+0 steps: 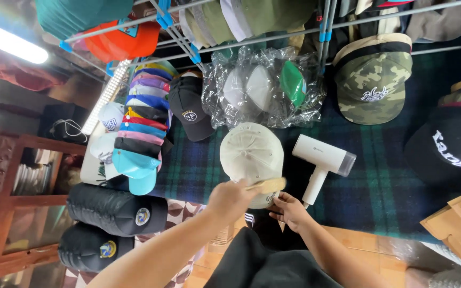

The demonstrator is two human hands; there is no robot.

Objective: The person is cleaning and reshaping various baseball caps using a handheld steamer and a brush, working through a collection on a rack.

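Observation:
A cream baseball cap (251,153) lies on a dark green and blue plaid cloth (380,181). My left hand (230,200) grips a small wooden-backed brush (267,185) and holds it against the cap's near edge. My right hand (290,211) is at the cap's brim from below, fingers curled on it. A white hair dryer (322,160) lies on the cloth just right of the cap, close to my right hand.
Around the cap lie a black cap (189,109), a clear plastic bag of caps (265,88), a camouflage cap (372,80) and a black lettered cap (449,149). A colourful cap stack (142,125) and black cap stacks (116,209) sit left. A metal rack (177,32) holds caps above; cardboard (460,224) lies right.

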